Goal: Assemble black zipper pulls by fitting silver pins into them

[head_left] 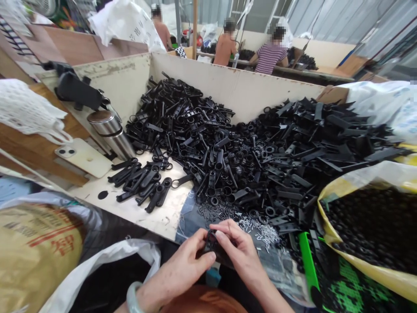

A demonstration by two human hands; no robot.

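My left hand (pixel 192 256) and my right hand (pixel 236 245) meet at the front edge of the table, both closed around a small black plastic part (pixel 211 239). Fingers cover most of this part, so its full shape is hidden. Just beyond my fingertips lie small dark screws or pins (pixel 211 212) and, to the right, a scatter of silvery pins (pixel 260 232). A big heap of black plastic parts with ringed ends (pixel 208 143) rises behind them. To the left, several similar black pieces (pixel 143 180) lie apart from the heap on the pale board.
A steel flask (pixel 110 132) and a phone (pixel 84 156) are at the left. Sacks flank me: a yellow-rimmed one of black pieces (pixel 374 226) right, a white-rimmed one (pixel 107 278) left. A green tray (pixel 308 261) sits low right. Several people work beyond the wooden wall (pixel 241 87).
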